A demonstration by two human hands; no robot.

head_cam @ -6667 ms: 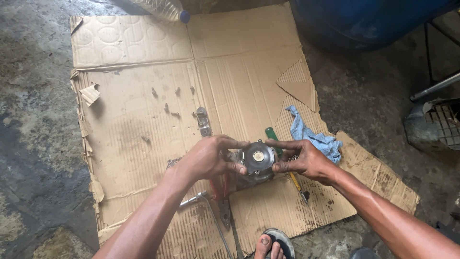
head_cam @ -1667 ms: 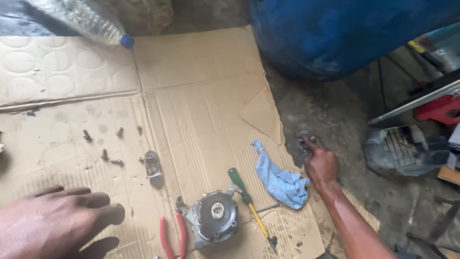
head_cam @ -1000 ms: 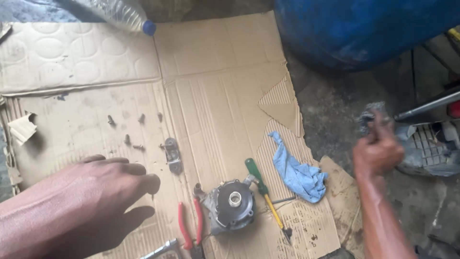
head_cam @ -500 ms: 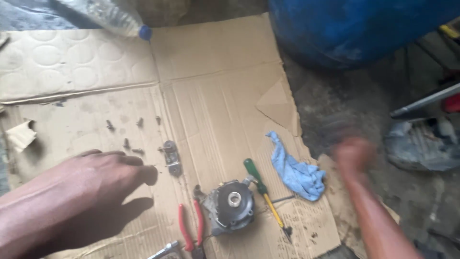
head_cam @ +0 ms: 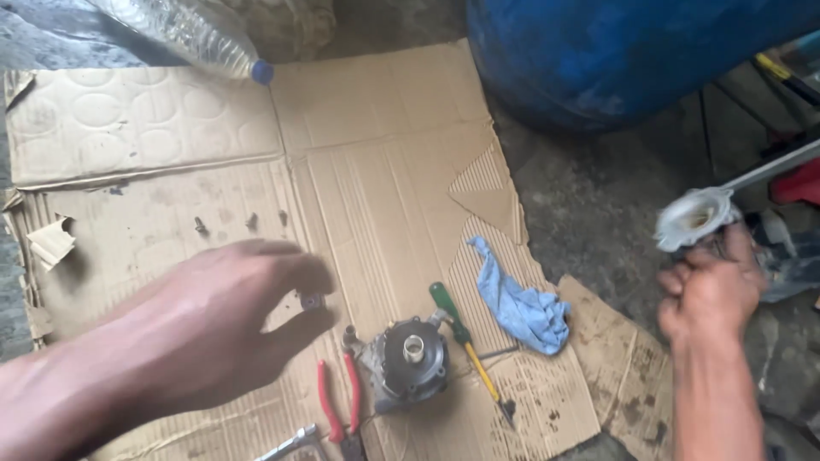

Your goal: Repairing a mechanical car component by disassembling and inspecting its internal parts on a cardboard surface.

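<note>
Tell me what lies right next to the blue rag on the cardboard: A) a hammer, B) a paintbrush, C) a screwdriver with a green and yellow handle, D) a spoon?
C: the screwdriver, with its green and yellow handle, lies just left of the blue rag on the cardboard.

Soft, even daylight, no glare; faint shadow beneath left hand (head_cam: 213,333) on cardboard (head_cam: 376,162). Both hands motion-blurred, right hand (head_cam: 709,294) worst. Centre sharp; corners darker

The right hand (head_cam: 707,294) has drawn back from the clutter, now gripping a pale round part (head_cam: 694,218).
</note>
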